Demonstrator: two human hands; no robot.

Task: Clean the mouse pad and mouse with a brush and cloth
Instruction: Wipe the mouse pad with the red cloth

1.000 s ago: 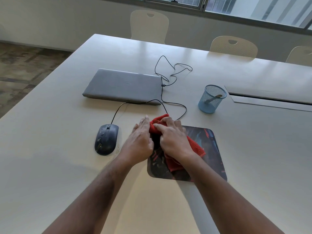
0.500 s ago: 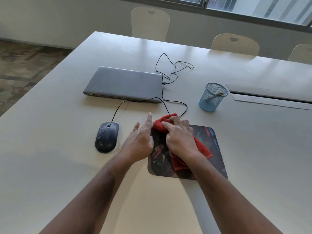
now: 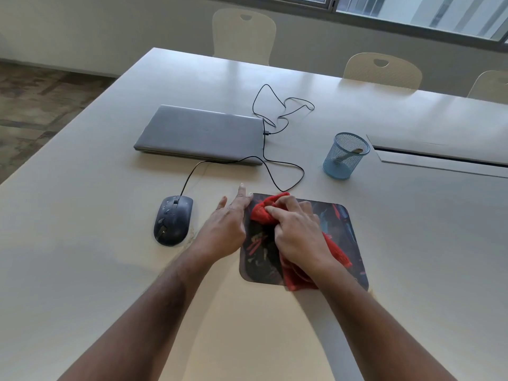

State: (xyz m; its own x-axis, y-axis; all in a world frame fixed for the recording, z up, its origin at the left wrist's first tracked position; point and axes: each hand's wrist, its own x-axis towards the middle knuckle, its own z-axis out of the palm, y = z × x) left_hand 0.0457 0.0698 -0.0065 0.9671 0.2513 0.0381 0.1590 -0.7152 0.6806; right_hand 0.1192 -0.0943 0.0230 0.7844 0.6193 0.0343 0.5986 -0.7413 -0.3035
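The right hand [image 3: 298,233] gripped a bunched red cloth [image 3: 264,213] on the mouse pad [image 3: 347,232] beneath it. The left hand [image 3: 224,229], fingers straight, pressed the pad's near-left edge. The mouse [image 3: 173,220] lay just left of that hand, pointing away, cable running toward the laptop [image 3: 200,133].

Right hand [image 3: 298,232] and cloth [image 3: 264,213] hide the mouse pad's [image 3: 346,229] middle.

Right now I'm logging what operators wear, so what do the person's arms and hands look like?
Both forearms are bare, with no sleeves in view. The left hand and right hand wear no gloves; no rings, watch or wristband show.
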